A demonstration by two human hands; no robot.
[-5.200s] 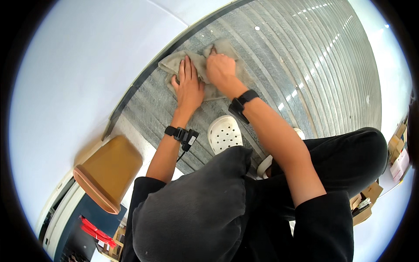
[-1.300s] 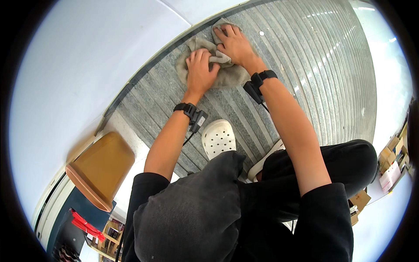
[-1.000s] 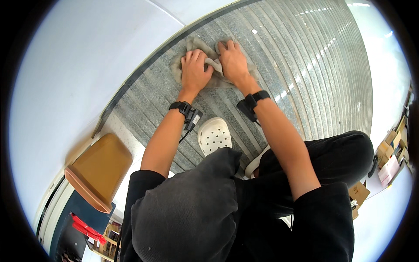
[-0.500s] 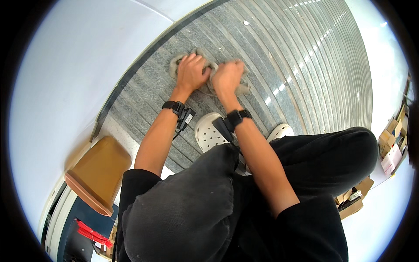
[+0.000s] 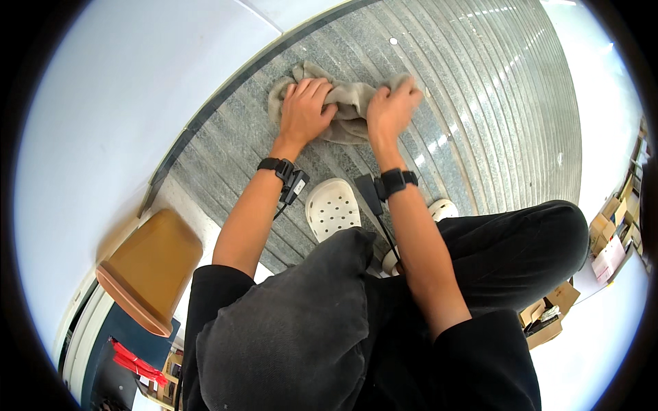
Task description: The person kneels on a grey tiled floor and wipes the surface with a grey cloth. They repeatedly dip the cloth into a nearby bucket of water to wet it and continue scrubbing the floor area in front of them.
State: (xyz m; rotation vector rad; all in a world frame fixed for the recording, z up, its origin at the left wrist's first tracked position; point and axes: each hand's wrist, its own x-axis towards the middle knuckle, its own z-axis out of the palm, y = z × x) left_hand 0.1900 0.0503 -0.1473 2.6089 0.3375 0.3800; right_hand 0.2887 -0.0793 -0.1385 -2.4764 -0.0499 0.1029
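A crumpled grey-beige cloth [image 5: 351, 101] lies on the grey striped floor [image 5: 240, 147], stretched between my two hands. My left hand [image 5: 305, 113] presses down on its left part, the fingers curled into the fabric. Its right end is gripped in my right hand [image 5: 393, 113], whose fingers are closed and slightly blurred. Folds hide some of my fingertips. Both wrists carry black straps with small black devices. Just below the cloth is a white clog with holes [image 5: 333, 209] on my foot.
A second white clog [image 5: 443, 209] shows beside my right forearm. At the left, a brown bin [image 5: 154, 257] stands near the pale wall [image 5: 123, 123]. Red strips [image 5: 139, 363] lie at the lower left. Cardboard boxes [image 5: 548, 315] sit at the right. A small white disc [image 5: 393, 42] is on the floor.
My right hand has moved right and slightly up, away from my left hand. The cloth, bunched before, is now spread wider between them. My left hand has barely moved.
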